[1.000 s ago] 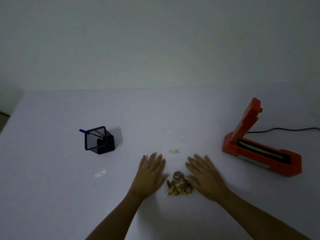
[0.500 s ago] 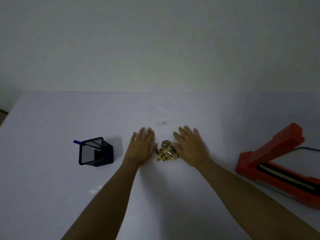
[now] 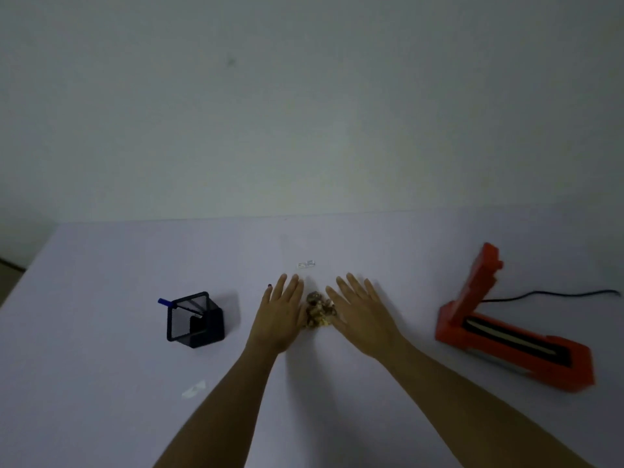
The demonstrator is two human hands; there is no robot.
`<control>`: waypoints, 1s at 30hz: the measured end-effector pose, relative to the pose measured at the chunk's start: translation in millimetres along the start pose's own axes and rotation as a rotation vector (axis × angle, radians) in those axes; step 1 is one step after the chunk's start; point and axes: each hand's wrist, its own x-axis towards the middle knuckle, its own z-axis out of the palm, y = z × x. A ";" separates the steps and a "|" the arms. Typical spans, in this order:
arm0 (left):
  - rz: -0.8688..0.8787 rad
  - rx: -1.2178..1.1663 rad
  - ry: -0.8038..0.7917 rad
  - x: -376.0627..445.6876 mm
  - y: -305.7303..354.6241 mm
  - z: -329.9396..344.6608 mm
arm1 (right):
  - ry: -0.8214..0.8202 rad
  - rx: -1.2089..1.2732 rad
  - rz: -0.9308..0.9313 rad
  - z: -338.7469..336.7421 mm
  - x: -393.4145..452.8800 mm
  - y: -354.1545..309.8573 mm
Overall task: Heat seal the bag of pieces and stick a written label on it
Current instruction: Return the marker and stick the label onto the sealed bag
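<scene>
Mesh pen holder (image 3: 195,320), black, one blue pen (image 3: 164,301) inside; stands left on the pale surface (image 3: 101,332). Small blank label (image 3: 193,389) lies nearer, apart.

Left hand (image 3: 280,314) and right hand (image 3: 359,317): flat, palms down, fingers extended and slightly apart, gripping nothing, flanking the pieces (image 3: 318,314).

Bag (image 3: 305,255): clear, its open end pointing away; printed tag (image 3: 306,264) visible.

Heat sealer (image 3: 506,332), orange, lid raised, corded, far right.

Advice: press air out, smooth the mouth flat before sealing.

Bag outline nearly invisible; tag print unreadable.
</scene>
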 end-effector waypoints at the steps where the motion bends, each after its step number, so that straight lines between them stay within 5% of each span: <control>1: 0.012 -0.011 -0.003 -5.5 6.1 -5.1 | 0.001 -0.011 -0.004 -4.3 -10.5 0.5; 10: 0.193 -0.033 0.059 -39.6 86.1 -49.5 | 0.185 -0.088 0.044 -48.0 -161.4 16.6; 14: 0.303 -0.067 0.056 -44.6 135.4 -54.3 | 0.285 -0.011 0.274 -61.3 -244.8 74.5; 21: 0.402 -0.048 0.083 -30.3 204.5 -64.1 | 0.117 0.154 0.716 -91.3 -320.9 189.2; 30: 0.229 -0.122 0.012 -16.5 257.7 -39.7 | -0.026 0.471 0.637 -73.5 -280.6 254.7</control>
